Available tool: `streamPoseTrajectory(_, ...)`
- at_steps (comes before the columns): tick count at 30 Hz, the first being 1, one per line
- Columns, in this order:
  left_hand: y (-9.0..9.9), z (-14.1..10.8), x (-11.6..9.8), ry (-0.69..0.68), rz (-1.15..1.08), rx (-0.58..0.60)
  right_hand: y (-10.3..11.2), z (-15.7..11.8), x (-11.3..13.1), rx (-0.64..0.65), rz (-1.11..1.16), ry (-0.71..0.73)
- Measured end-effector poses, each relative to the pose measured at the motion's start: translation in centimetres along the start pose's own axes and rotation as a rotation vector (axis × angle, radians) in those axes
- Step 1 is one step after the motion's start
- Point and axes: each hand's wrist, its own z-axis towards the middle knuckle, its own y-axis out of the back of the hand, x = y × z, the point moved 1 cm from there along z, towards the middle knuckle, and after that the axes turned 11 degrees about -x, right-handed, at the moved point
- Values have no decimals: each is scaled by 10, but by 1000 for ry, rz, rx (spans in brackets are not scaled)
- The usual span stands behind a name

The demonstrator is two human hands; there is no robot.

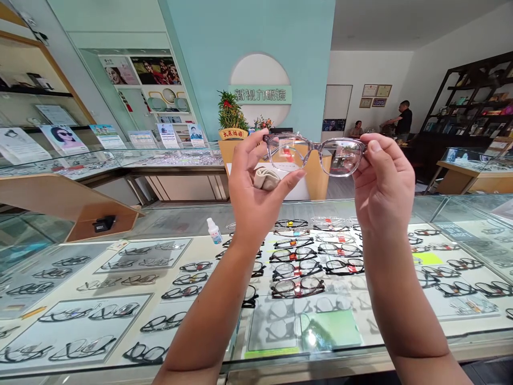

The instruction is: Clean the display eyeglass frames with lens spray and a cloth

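Raised above the counter, a pair of eyeglasses (316, 146) with a clear greyish frame spans the gap between my two hands. My left hand (256, 187) grips its left end and also has a crumpled beige cloth (266, 179) tucked in the palm. At the other end, my right hand (382, 176) pinches the frame's right corner between thumb and fingers. The lenses are see-through, with a small red mark visible through the left one. A white spray bottle (214, 231) stands on the glass counter, left of my left forearm.
Beneath my arms is a glass display counter (236, 369) with many eyeglass frames (297, 287) in rows. A wooden stand (104, 214) is at the left. Farther back are a reception desk with a potted plant (232, 115) and two people (404, 120) at the right.
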Motion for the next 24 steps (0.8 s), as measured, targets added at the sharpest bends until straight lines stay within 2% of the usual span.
streamPoseTrajectory(3,-2,1,-1,53,-76,18,-1,-1,2,-25,1,5)
streamPoseTrajectory(8,-4,-1,-9,130,-154,-51,-4,-3,5,-42,-6,-58)
streamPoseTrajectory(13,-6,-3,-20,294,-141,-109,-4,-4,6,0,-113,-11)
streamPoseTrajectory(20,-9,-6,-25,452,-265,-140,-2,-3,0,24,-84,-54)
streamPoseTrajectory(24,-8,-2,-30,670,-374,-100,-2,-2,1,57,-71,-2)
